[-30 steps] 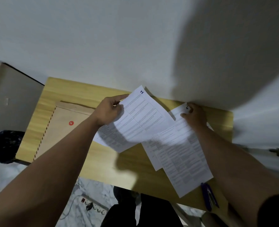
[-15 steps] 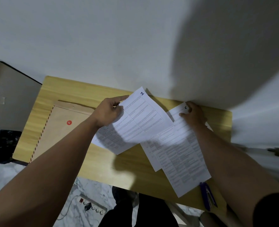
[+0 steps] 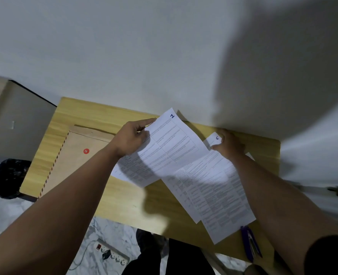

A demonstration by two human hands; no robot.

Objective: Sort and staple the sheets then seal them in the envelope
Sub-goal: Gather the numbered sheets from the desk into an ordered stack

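The sheet marked "1" [image 3: 164,153] sits at the centre of the wooden table [image 3: 89,120], raised off the surface and tilted, its numbered corner pointing to 12 o'clock. The left hand [image 3: 130,139] grips its left edge, fingers curled round the paper with the thumb on the printed face. Its lower right part overlaps the stack of loose sheets [image 3: 213,195], which lies flat at 4 o'clock from it, the sheets fanned slightly apart. The top corner of that stack carries a handwritten mark, possibly a "5", though it is too small to confirm. The right hand [image 3: 228,144] pinches that corner, fingers curled on the paper near the wall.

The brown envelope [image 3: 73,155] lies flat at 9 o'clock from sheet "1", partly under the left forearm, with a red round fastener showing and a striped border along its left edge. A blue stapler [image 3: 250,244] rests at 5 o'clock, just beside the lower corner of the stack, near the table's front edge.

On the floor at 7 o'clock lies a white power strip [image 3: 112,253]. A black bag [image 3: 7,177] sits off the table's left end.
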